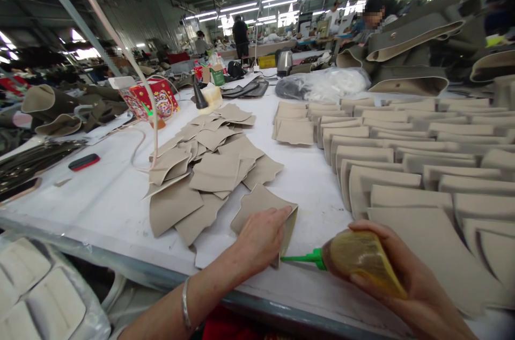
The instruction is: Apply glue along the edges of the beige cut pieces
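My right hand [406,270] is wrapped round a squeeze bottle [358,259] of amber liquid that looks like glue. Its green nozzle [300,258] points left, with the tip at the near edge of a beige leather-like piece [257,203]. My left hand [261,238] grips that piece, index finger stretched along its right corner and the other fingers curled at the near side. Part of the piece is hidden under this hand. Beyond it lies a loose heap of similar beige pieces [215,171]. Rows of bent beige pieces [380,182] stand close together on the right.
A pale hose [151,88] hangs down onto the white table [317,195]. At the back are a red patterned box [153,98], a black cone [198,96] and a plastic bag [325,82]. A white chair [44,292] stands at lower left. People are farther off.
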Motion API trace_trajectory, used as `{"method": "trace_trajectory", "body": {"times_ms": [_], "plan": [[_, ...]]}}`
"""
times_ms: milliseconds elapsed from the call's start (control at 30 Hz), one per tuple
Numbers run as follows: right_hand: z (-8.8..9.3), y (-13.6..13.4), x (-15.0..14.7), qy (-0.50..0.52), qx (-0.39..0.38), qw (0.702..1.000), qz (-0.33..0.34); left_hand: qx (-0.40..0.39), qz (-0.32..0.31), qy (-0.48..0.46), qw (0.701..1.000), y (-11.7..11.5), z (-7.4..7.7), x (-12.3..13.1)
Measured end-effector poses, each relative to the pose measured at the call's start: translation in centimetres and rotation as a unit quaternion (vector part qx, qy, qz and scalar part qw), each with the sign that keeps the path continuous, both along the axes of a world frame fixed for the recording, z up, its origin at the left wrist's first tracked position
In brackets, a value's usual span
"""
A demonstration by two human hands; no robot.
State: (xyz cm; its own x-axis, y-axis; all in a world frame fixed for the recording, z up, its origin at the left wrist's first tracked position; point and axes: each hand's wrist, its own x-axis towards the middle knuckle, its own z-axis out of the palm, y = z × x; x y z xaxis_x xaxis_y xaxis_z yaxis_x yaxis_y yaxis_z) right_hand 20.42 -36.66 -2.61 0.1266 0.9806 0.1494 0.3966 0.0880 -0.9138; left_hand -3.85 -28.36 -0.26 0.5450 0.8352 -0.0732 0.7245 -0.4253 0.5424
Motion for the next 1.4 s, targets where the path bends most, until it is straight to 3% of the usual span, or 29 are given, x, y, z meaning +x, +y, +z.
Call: {"method": "trace_trajectory", "body": {"times_ms": [133, 333, 533, 733, 933, 1100, 1300, 1400], "plan": [[-0.2, 0.2, 0.2, -0.015, 0.021, 0.999, -0.019, -0.004, -0.004, 0.009, 1.000, 0.0, 0.1, 0.0], [-0.7, 0.4, 0.3, 0.002, -0.004, 1.000, 0.015, -0.011, -0.003, 0.008, 1.000, 0.1, 0.2, 0.2], [0.2, 2.0, 1.3, -0.072, 0.056, 0.995, -0.050, -0.013, -0.008, 0.006, 1.000, 0.0, 0.0, 0.3], [0.7, 1.9, 1.1, -0.042, 0.015, 0.998, 0.036, -0.029, -0.007, -0.015, 0.999, 0.2, -0.1, 0.2], [0.4, 2.7, 1.7, -0.054, 0.039, 0.997, -0.050, -0.036, -0.008, -0.021, 0.999, 0.4, -0.3, 0.2], [0.5, 2.1, 1.6, -0.042, 0.002, 0.999, 0.031, -0.039, -0.006, -0.035, 0.999, 0.5, -0.3, 0.2], [0.8, 3.1, 1.6, -0.066, 0.050, 0.995, -0.063, -0.055, -0.001, -0.044, 0.997, 0.6, -0.2, 0.3], [0.7, 2.5, 1.6, -0.066, 0.038, 0.997, -0.032, -0.053, -0.002, -0.054, 0.997, 0.6, -0.3, 0.2]]}}
